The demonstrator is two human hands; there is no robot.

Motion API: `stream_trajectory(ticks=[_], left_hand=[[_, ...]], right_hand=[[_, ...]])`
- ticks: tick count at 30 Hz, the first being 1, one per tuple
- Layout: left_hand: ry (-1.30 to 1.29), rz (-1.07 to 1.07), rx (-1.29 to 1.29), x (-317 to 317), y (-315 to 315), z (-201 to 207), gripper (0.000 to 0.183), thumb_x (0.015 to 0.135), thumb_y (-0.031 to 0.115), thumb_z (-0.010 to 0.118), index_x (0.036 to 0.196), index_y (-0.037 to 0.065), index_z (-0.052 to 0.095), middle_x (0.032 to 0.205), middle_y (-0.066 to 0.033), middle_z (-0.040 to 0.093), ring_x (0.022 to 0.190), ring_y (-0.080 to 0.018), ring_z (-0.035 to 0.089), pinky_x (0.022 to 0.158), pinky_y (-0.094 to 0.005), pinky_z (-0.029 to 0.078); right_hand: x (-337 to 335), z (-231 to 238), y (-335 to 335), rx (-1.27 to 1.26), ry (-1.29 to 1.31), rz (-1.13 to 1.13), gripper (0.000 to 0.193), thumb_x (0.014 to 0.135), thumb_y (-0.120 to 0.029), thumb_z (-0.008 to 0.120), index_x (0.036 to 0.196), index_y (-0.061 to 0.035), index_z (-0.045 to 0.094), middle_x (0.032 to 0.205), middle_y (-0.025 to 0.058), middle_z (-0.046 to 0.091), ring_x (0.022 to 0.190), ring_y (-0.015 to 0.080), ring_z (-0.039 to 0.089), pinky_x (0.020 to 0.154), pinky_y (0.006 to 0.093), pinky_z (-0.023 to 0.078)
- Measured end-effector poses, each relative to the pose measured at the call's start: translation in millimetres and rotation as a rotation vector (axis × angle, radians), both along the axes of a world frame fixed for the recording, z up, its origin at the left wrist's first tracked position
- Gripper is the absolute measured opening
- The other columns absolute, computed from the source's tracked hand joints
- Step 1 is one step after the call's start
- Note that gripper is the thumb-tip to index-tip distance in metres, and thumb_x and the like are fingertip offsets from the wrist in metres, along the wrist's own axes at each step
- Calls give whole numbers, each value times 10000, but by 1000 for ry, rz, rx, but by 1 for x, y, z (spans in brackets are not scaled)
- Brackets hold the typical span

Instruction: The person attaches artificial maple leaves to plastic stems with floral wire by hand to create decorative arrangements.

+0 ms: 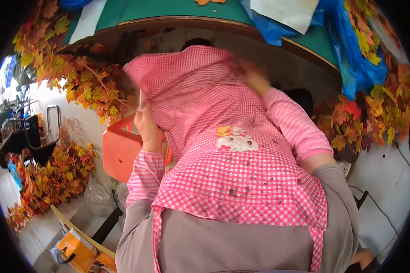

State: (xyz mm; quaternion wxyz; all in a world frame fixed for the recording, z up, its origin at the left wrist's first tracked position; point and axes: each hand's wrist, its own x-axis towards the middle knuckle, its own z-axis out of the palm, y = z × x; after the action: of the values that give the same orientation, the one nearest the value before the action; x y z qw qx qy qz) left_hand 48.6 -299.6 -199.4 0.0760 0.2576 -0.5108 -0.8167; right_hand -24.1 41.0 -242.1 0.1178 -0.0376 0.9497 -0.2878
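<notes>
Matt, wrinkled cloth apron (207, 116); smooth plastic stool (119, 152).

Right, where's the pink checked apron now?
In the head view's centre, the apron spreads over the person's front, between the left hand and blurred right hand.

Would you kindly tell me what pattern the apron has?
The apron is pink-and-white checked; the head view shows it best.

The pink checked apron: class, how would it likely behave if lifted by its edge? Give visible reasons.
The apron would probably flop, since its cloth wrinkles and drapes. It is likely light for its size, as it looks like thin fabric. Its straps may tug back, because they run over the grey top.
</notes>
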Motion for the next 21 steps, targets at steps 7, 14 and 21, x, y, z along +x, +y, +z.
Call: stream_trajectory(ticks=[7, 14, 21], left_hand=[[-44, -49, -415, -34, -8, -37, 223, 954, 139, 542, 1027, -39, 655, 805, 20, 621, 688, -82, 529, 609, -237, 424], [-174, -330, -1009, -46, 10, -25, 310, 956, 228, 572, 946, -63, 678, 723, 2, 624, 656, -93, 494, 580, -283, 407], [-164, -420, -531, -45, 23, -14, 216, 933, 214, 619, 1033, 24, 643, 946, -2, 625, 835, -89, 544, 742, -240, 439]], right_hand=[[49, -30, 112, 133, -141, -409, 531, 885, -395, 567, 1303, -71, 523, 1301, 191, 562, 1172, 341, 559, 951, 428, 465], [63, -36, 150, 738, -504, 27, 521, 895, -442, 514, 1155, -13, 657, 1214, 189, 628, 1130, 344, 593, 949, 610, 382], [86, -42, 123, -84, -322, 133, 366, 825, -324, 618, 1062, -53, 681, 1073, 201, 659, 986, 373, 626, 855, 417, 492]])
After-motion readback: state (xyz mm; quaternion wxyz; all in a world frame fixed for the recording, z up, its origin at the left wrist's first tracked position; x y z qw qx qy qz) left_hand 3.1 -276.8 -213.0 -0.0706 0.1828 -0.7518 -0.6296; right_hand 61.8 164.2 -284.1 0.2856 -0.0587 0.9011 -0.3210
